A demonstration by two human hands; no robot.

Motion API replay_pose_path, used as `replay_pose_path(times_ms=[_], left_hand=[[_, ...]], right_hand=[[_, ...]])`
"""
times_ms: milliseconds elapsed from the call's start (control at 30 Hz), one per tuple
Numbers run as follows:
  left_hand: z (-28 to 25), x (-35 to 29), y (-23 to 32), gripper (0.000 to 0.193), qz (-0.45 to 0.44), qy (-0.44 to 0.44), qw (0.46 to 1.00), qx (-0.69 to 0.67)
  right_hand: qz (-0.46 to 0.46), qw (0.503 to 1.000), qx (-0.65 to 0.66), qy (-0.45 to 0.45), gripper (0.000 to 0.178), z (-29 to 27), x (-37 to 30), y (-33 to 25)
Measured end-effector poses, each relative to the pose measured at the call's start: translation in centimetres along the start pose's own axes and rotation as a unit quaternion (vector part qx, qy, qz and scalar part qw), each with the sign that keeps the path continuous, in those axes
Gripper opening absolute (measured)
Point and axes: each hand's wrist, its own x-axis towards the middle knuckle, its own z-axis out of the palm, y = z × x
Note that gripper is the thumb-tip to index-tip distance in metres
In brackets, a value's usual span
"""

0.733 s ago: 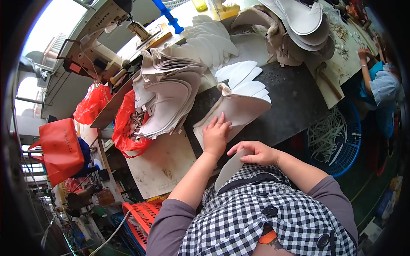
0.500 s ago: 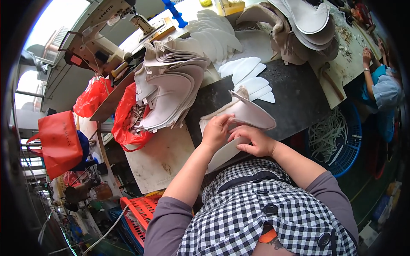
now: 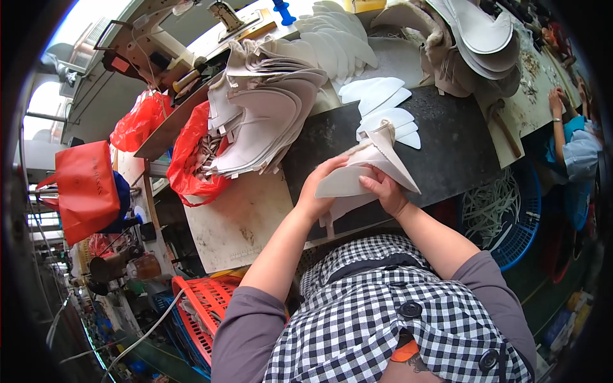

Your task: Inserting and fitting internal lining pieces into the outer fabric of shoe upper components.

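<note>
Two hands on pieces; board edge close

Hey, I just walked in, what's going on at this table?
A person in a black-and-white checked garment is working bare-handed. The left hand and right hand together hold a curved, pale beige fabric piece above a flat black board. The right thumb rests against a smooth, off-white rounded sheet in front of it. White leaf-shaped pieces lie overlapping just beyond. To the left sits a layered stack of similar fabric pieces, beside a red plastic bag.
</note>
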Motion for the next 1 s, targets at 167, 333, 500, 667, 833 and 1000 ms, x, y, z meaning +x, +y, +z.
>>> replay_pose_path(times_ms=[167,333,500,667,833,1000], left_hand=[[3.2,-4.5,-0.4,0.033,0.058,0.072,0.834,0.543],[2.2,-5.0,-3.5,0.023,0.125,0.201,0.880,0.412],[0.2,-4.3,-1.8,0.033,-0.008,0.148,0.942,0.302],[-0.7,-3.7,-0.4,0.034,-0.094,0.089,0.953,0.275],[0.1,-4.2,-2.0,0.038,-0.020,0.071,0.947,0.311],[0.4,-4.8,-2.7,0.042,0.038,0.094,0.929,0.355]], right_hand=[[0.050,0.999,0.007,0.003,0.043,-0.6,-0.4,1.1],[-0.020,0.972,-0.233,-0.016,0.044,-0.5,-0.8,-3.0],[-0.140,0.843,-0.516,-0.057,0.050,-1.7,-1.0,-2.1],[-0.045,0.926,-0.376,0.011,0.048,-0.4,0.4,-0.9],[-0.058,0.889,-0.452,0.049,0.050,-1.7,1.2,2.0],[-0.052,0.924,-0.378,0.017,0.058,-0.1,0.9,-2.0]])
